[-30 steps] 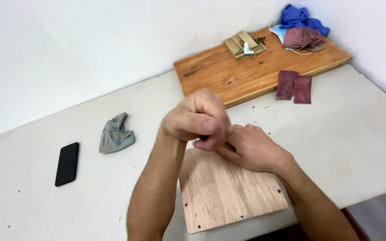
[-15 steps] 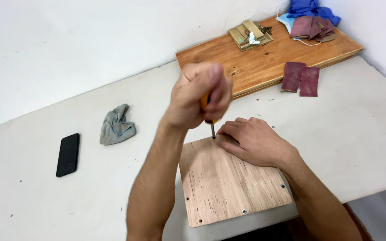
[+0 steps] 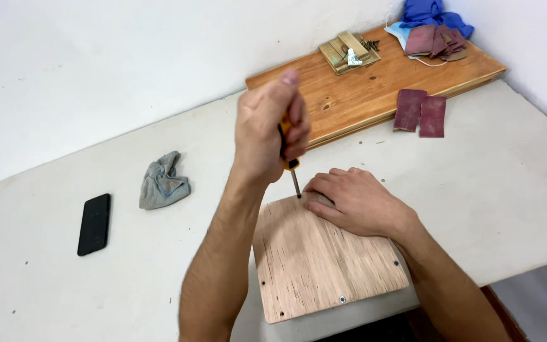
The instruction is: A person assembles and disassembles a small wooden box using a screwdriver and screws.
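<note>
A plywood panel (image 3: 324, 259) lies at the near edge of the white table (image 3: 508, 190), partly over the edge, with the right hand (image 3: 359, 202) pressed flat and open on its far corner, gripping nothing. Just above it the left hand (image 3: 270, 130) is clenched around the orange handle of a screwdriver (image 3: 291, 171), held upright with its tip touching the panel's far edge beside the right fingertips. Farther off lie a black phone (image 3: 94, 223) and grey rag (image 3: 161, 182) to the left, and against the wall a wooden board (image 3: 375, 82) carrying small wood pieces (image 3: 348, 50), blue cloth (image 3: 432, 12) and reddish sandpaper (image 3: 421, 112).
</note>
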